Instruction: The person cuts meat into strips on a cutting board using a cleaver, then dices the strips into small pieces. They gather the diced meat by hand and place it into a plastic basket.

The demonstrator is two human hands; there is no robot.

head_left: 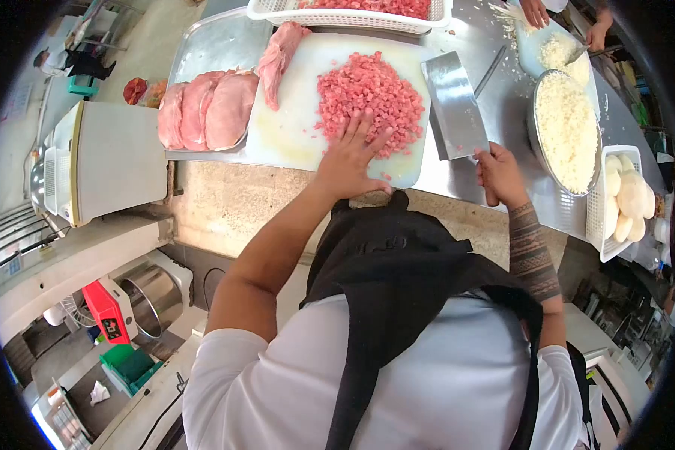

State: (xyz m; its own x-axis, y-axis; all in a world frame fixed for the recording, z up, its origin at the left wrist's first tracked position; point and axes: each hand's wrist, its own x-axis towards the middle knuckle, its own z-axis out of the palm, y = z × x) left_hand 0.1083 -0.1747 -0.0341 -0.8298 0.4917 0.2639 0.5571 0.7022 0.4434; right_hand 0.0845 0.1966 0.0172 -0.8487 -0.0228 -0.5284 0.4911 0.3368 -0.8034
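Observation:
My left hand (354,160) lies spread at the near edge of a heap of diced pink meat (371,97), fingertips touching the pieces. The heap rests on a white cutting board (292,142). In my right hand (499,174) is the handle of a cleaver (453,105); its broad blade, with small meat bits near the handle, is just right of the board. A long strip of raw meat (279,64) lies on the board's left side. Several larger raw slabs (210,112) sit on a metal tray (225,41) to the left.
A white basket (352,21) of diced meat stands at the back. To the right are a metal bowl of chopped white pieces (568,131), a basket of whole pale vegetables (628,199) and a thin metal rod (490,71). Another person's hands (534,13) work at the far right.

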